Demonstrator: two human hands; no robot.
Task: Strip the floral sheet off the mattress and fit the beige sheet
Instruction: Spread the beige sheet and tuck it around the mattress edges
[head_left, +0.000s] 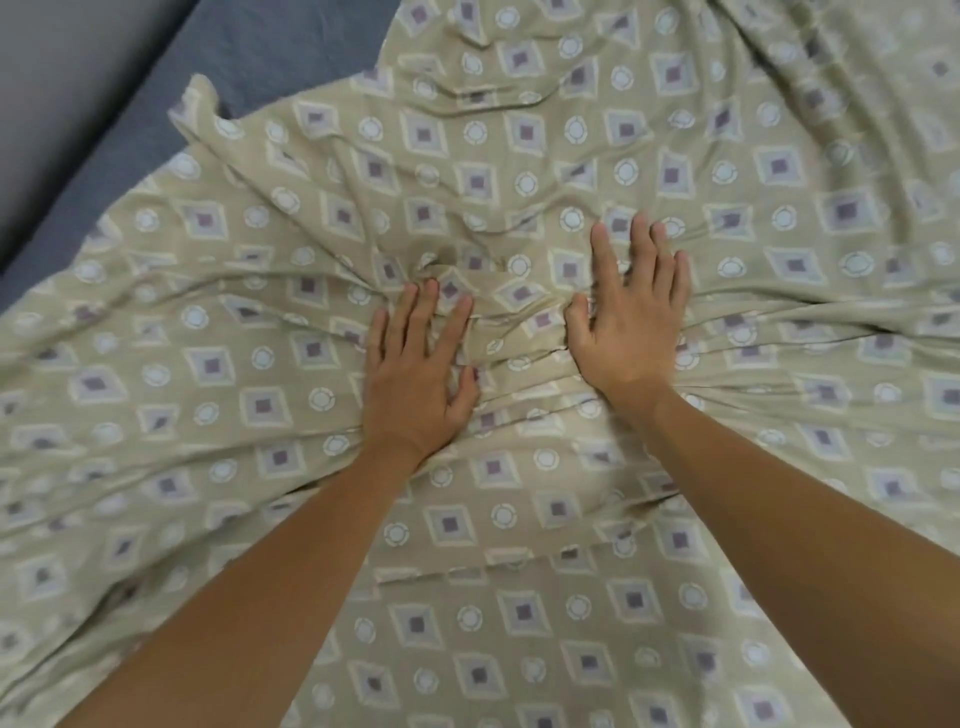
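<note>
Head view looks down on the beige sheet (519, 519), patterned with diamonds and circles, spread in rumples over the blue mattress (260, 57), whose bare surface shows at the upper left beside a grey strip that may be a wall or frame. The left hand (421, 374) lies flat on the cloth with fingers spread and straight, grasping nothing; the right hand (631, 322) lies flat just beside it, fingers likewise extended, pressing the fabric. Folds bunch between and around both palms, radiating outward. The floral sheet is not in view, so stripping looks done, and the work in hand seems to be spreading and smoothing the beige sheet. To do it well, I judge the palms should sweep outward from the centre toward the edges, pushing slack ahead, not gathering it, and the loose corner at the upper left should be drawn over the exposed mattress before any tucking. No containers appear in the frame, so nothing can be said of contents
</note>
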